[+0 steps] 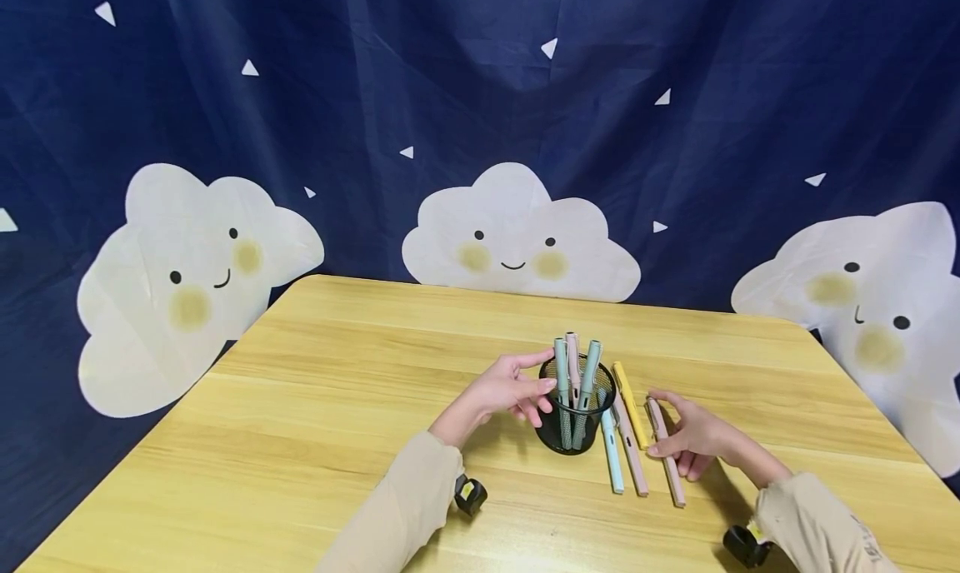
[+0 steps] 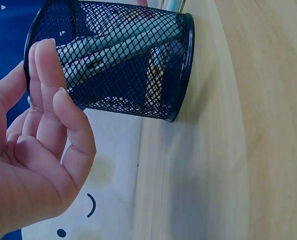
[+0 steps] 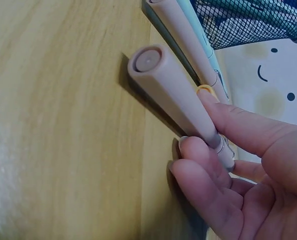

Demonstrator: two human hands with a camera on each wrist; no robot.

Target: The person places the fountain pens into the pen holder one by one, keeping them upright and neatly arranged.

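Observation:
A black mesh pen holder (image 1: 552, 433) stands upright on the table, with two grey-green pens (image 1: 589, 365) and a pink pen (image 1: 573, 365) leaning inside. My left hand (image 1: 514, 388) holds its left side near the rim; in the left wrist view the fingers (image 2: 47, 75) lie against the mesh. My right hand (image 1: 699, 436) pinches the rightmost pink pen (image 1: 672, 475) between thumb and fingers. That pen slants low over the tabletop, its flat end (image 3: 148, 60) toward the right wrist camera. Between hand and holder lie a yellow pen (image 1: 631, 402), another pink pen (image 1: 631, 452) and a light blue pen (image 1: 611, 452).
The wooden table (image 1: 300, 406) reaches back to a dark blue curtain (image 1: 480, 73) printed with white clouds and triangles. Black wrist cameras hang at the left cuff (image 1: 420, 481) and the right cuff (image 1: 806, 506).

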